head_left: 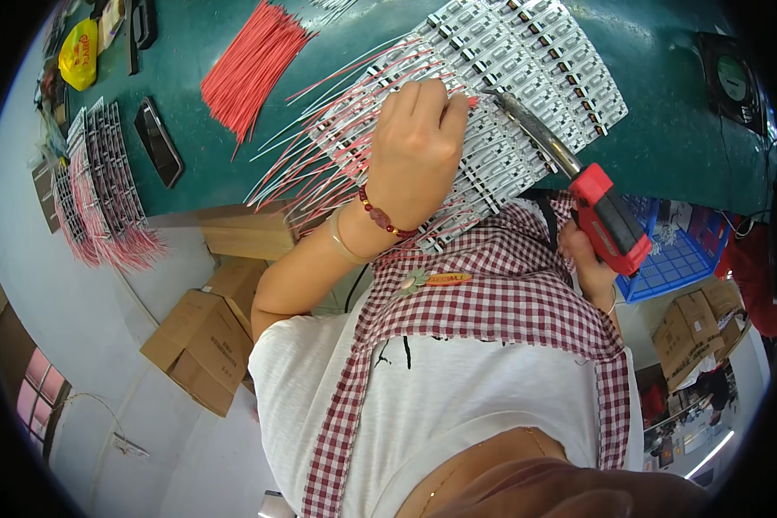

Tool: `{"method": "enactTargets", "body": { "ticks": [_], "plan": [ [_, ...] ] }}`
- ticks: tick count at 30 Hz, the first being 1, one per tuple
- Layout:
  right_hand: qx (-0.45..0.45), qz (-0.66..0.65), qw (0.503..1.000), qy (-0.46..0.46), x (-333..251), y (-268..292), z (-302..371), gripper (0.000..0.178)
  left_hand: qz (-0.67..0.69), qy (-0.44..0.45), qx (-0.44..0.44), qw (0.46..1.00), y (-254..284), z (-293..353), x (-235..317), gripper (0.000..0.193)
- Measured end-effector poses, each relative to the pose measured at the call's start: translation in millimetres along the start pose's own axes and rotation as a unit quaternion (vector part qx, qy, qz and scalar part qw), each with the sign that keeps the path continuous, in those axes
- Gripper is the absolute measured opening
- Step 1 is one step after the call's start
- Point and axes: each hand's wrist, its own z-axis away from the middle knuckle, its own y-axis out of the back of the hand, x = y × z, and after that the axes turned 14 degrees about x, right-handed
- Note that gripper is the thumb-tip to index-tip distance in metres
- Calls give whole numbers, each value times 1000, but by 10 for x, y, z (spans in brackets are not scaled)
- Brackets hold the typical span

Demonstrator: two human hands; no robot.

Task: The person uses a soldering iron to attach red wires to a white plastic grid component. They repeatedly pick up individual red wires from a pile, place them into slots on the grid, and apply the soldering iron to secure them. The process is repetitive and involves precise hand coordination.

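My left hand point(419, 138) is closed in a pinch over a panel of small grey-white parts set in rows point(544, 69). A bit of red wire point(472, 102) shows at its fingertips; the rest is hidden under the hand. My right hand point(589, 266) is wrapped round the red and black handle of a soldering gun point(611, 220). The gun's tip reaches up and left to the panel, close to my left fingertips. Many red and white wires point(319, 164) stick out from the panel's left side.
A bundle of red wires point(255, 65) lies on the green table point(656, 160). Left of it are a phone point(158, 142), another wired panel point(104, 173) and a yellow bag point(79, 53). A small fan point(734, 79) stands at right, a blue basket point(673, 259) below the edge, cardboard boxes point(200, 345) lower left.
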Motion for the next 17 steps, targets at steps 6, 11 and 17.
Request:
{"method": "enactTargets", "body": {
  "ticks": [6, 11, 17],
  "plan": [
    [-14, -79, 996, -28, -115, 8, -27, 15, -18, -6, -16, 1000, 17, -17, 12, 20],
    [-18, -45, 999, -24, -61, 17, -6, 13, -10, -11, -1, 1000, -24, 15, -32, 20],
    [-39, -64, 996, -39, -6, 44, 2, 14, 3, -14, 5, 1000, 3, 55, -38, 25]
  ]
}}
